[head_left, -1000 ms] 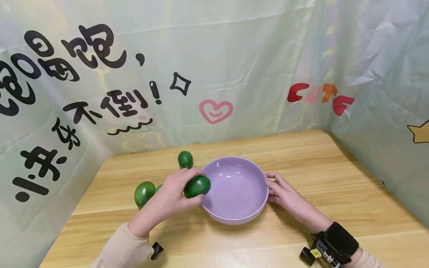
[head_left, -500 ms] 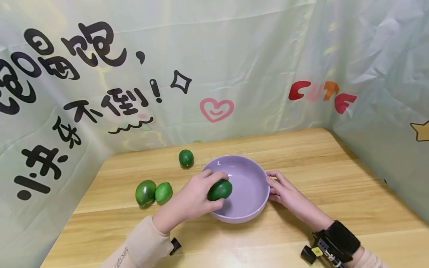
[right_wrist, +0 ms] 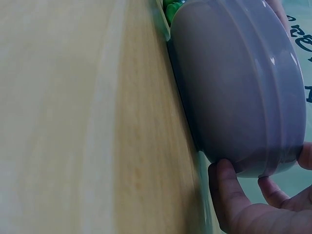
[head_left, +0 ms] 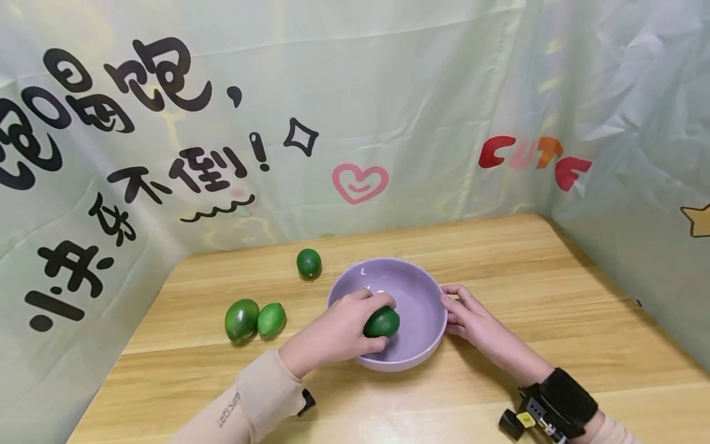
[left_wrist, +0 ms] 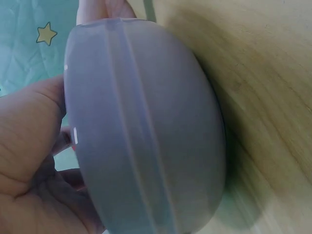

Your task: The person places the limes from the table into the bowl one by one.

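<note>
My left hand (head_left: 344, 324) reaches over the near left rim of a round lilac bowl (head_left: 418, 308), thumb and fingers curled round a glossy dark green oval fruit (head_left: 383, 322). The fruit is down inside the bowl, its left part hidden by the hand. At the bowl's right side, my right hand (head_left: 468, 317) grips the wall, thumb at the rim and fingertips lower on the outside, as the right wrist view shows. In the left wrist view the bowl's outer wall (left_wrist: 146, 122) hides the fruit and the fingertips.
Left of the bowl, a larger green fruit (head_left: 241, 321) lies against a brighter lime-like one (head_left: 272, 320). A small dark green round fruit (head_left: 309, 264) sits behind them on the wooden table (head_left: 527, 265). A printed cloth (head_left: 421, 123) hangs around the table's back and sides.
My left hand has carried the dark green fruit rightward over the rim and down into the bowl. The right hand has stayed on the bowl's side.
</note>
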